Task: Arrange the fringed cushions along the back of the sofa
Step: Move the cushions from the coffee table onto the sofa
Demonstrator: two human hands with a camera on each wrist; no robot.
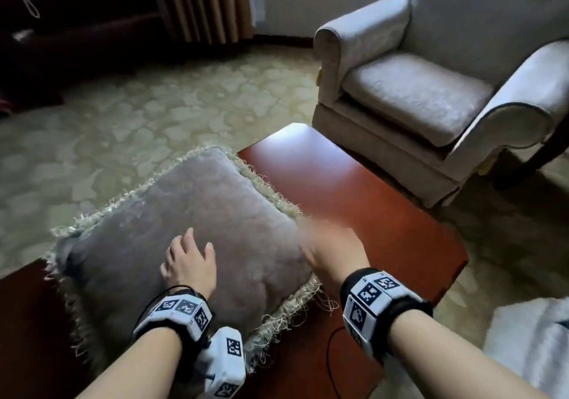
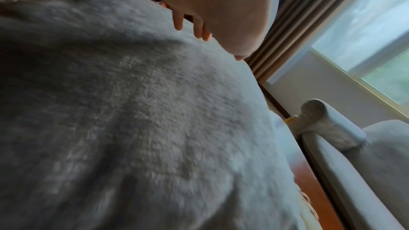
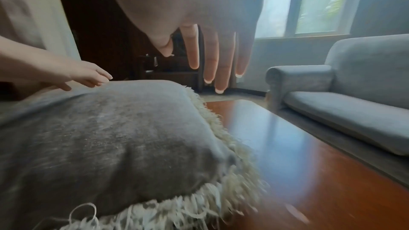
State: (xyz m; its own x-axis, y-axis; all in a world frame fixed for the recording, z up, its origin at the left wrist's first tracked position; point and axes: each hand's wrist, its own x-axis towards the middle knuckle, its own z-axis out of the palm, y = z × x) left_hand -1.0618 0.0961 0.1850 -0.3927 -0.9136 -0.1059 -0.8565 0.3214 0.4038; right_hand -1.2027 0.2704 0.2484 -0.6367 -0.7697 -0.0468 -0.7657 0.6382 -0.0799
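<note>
A grey cushion [image 1: 191,232] with a cream fringe lies flat on a red-brown wooden table [image 1: 363,201]. My left hand [image 1: 187,260] rests on the cushion's near top face, fingers straight and slightly spread. My right hand [image 1: 329,250] hovers blurred at the cushion's right edge, above the fringe and the table. In the right wrist view the right hand's fingers [image 3: 221,69] hang straight and hold nothing, with the cushion [image 3: 106,137] below and the left hand [image 3: 88,76] lying on its top. The left wrist view is filled by the cushion [image 2: 132,120], with the left hand [image 2: 199,29] touching it.
A pale armchair [image 1: 431,84] stands beyond the table at the right, its seat bare. Patterned carpet [image 1: 138,115] spreads to the left. Dark furniture [image 1: 61,29] and beige curtains [image 1: 203,4] line the far wall. A white fabric edge [image 1: 535,346] shows at lower right.
</note>
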